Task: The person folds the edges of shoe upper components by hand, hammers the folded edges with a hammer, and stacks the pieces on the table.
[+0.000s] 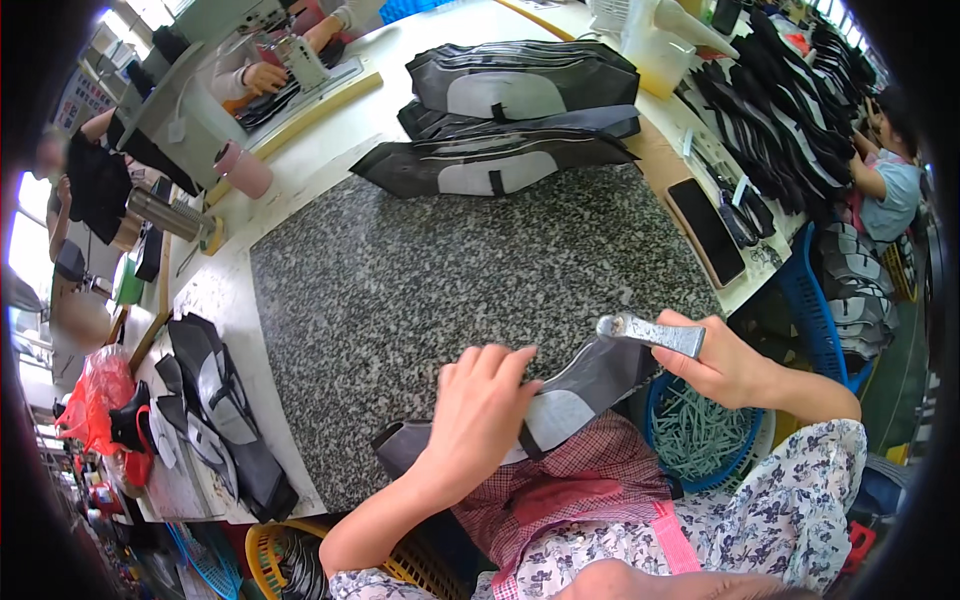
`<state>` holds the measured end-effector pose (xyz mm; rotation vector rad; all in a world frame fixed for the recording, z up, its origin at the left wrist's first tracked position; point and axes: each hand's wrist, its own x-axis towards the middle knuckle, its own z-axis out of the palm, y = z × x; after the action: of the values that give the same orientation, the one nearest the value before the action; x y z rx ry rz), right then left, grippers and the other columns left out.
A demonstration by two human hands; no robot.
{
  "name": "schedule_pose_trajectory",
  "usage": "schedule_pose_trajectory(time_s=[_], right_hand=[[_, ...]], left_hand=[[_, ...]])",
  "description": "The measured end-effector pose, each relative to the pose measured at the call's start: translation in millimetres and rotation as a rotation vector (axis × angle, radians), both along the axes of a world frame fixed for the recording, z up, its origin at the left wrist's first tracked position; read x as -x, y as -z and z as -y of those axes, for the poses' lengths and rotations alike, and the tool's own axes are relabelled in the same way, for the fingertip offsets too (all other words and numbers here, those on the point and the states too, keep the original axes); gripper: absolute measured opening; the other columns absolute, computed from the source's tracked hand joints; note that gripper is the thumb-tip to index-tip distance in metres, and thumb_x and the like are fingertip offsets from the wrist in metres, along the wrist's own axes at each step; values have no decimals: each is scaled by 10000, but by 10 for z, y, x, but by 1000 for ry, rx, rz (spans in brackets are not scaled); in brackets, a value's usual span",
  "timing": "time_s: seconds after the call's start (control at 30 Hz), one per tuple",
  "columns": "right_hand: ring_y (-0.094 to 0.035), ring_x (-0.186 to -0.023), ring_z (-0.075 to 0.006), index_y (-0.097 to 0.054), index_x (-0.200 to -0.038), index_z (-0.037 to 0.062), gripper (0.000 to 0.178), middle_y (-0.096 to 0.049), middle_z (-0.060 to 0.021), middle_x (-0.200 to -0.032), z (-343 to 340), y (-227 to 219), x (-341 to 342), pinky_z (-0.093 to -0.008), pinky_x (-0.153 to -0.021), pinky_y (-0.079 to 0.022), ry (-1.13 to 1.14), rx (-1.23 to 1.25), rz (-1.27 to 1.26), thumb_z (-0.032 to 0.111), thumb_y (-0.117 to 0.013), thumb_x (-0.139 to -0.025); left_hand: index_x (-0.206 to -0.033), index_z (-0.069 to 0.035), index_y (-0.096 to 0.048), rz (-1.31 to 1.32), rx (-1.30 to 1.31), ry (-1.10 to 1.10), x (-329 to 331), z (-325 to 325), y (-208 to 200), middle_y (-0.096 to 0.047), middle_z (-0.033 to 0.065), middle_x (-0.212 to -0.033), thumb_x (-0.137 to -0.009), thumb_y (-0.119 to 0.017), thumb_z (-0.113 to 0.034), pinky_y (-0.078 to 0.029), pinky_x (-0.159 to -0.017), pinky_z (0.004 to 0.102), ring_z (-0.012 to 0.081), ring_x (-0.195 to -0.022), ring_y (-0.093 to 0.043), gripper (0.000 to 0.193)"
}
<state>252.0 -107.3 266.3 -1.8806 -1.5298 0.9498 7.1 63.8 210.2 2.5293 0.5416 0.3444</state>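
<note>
Worktop (225,285), right: black phone (706,232). Far left: pink cup (244,170), steel flask (165,213). Near left: red plastic bag (100,388).

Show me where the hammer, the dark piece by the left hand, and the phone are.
Hammer (655,336): head view, on its metal head.
Dark piece (562,416): head view, on its light grey patch.
Phone (706,232): head view, on its dark screen.

Bright, even light covers the speckled grey granite slab (450,270), whose grain shows crisply with only soft shadows. Far left of the slab, a tall white window (28,230) is burnt out by glare. The silver metal hammer head (655,335), above the slab's near right corner, catches pale highlights. Fisheye distortion bends the white tabletop (222,285) around the slab; farther out, surroundings soften into a black rim.
</note>
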Motion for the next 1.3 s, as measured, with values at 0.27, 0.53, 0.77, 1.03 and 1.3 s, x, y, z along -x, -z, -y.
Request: schedule_pose_trajectory(time_s=[0.27, 0.53, 0.77, 1.03, 1.3], right_hand=[[-634, -648, -392, -562, -1051, -3, 173, -572, -167, -710, 244, 132, -91, -422, -567, -465, 107, 186, -171, 169, -557, -1038], [-645, -721, -431, -560, -1073, 6, 134, -582, -186, -861, 210, 159, -269, -482, -627, -501, 18, 136, -158, 112, -507, -1011], [-661, -730, -477, -471, -1134, 22, 192, -653, -236, -797, 47, 58, -300, -547, -637, -526, -36, 182, -11, 81, -539, -964], [-661, -743, -483, -446, -1088, 8, 197, -659, -240, -793, 29, 66, -150, -547, -619, -524, -82, 300, 67, 83, -572, -956], [-669, -719, -452, -504, -1071, -7, 139, -613, -218, -812, 227, 258, -208, -541, -646, -529, 36, 121, -15, 102, -507, -985]], left_hand=[[-1130, -8, -752, 1, 446, 108, -793, -68, 172, -665, 102, -810, -854, -793, -92, -533, -680, 349, 212, -719, -631, 290], [-990, -58, -801, 55, 250, 265, -875, -201, 215, -681, 75, -838, -808, -822, -88, -519, -722, 353, 249, -800, -599, 186], [-1061, -20, -749, 150, -135, 446, -738, -100, 242, -622, 29, -958, -812, -746, -86, -471, -740, 352, 210, -900, -574, 258], [-1042, -60, -768, 115, -139, 331, -685, -106, 211, -640, 7, -923, -802, -764, -131, -450, -762, 345, 207, -911, -575, 250], [-896, -62, -779, 192, 176, 217, -852, -29, 227, -669, 38, -842, -793, -832, -113, -508, -729, 380, 243, -826, -601, 127]])
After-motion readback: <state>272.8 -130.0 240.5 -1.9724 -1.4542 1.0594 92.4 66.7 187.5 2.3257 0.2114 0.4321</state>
